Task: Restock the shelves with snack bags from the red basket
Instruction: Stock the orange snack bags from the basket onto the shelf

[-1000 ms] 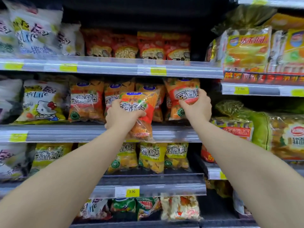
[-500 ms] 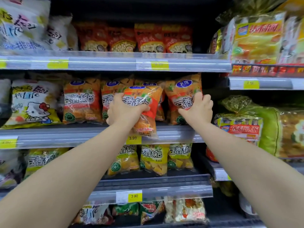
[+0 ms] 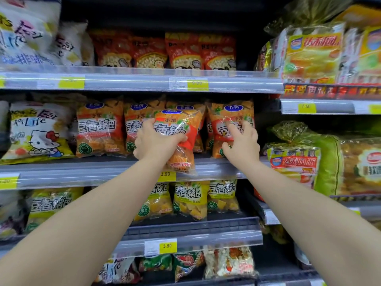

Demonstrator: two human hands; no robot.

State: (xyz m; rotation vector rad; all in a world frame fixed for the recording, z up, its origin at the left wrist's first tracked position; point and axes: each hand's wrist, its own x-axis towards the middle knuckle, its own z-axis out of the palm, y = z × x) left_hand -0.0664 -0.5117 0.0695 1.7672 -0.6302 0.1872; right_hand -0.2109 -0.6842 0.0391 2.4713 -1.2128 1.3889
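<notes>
Gripping an orange bag [image 3: 183, 129] round its middle, the left hand [image 3: 156, 143] holds it before the middle shelf [image 3: 82, 172], with the bag's bottom hanging over the shelf's front edge. The right hand [image 3: 242, 146], fingers spread and loose, touches the end bag [image 3: 228, 114], rightmost in the row standing on that shelf.

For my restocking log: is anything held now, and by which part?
The left grip holds an orange snack bag around its middle. The right grip only presses the front of a shelved orange bag.
</notes>
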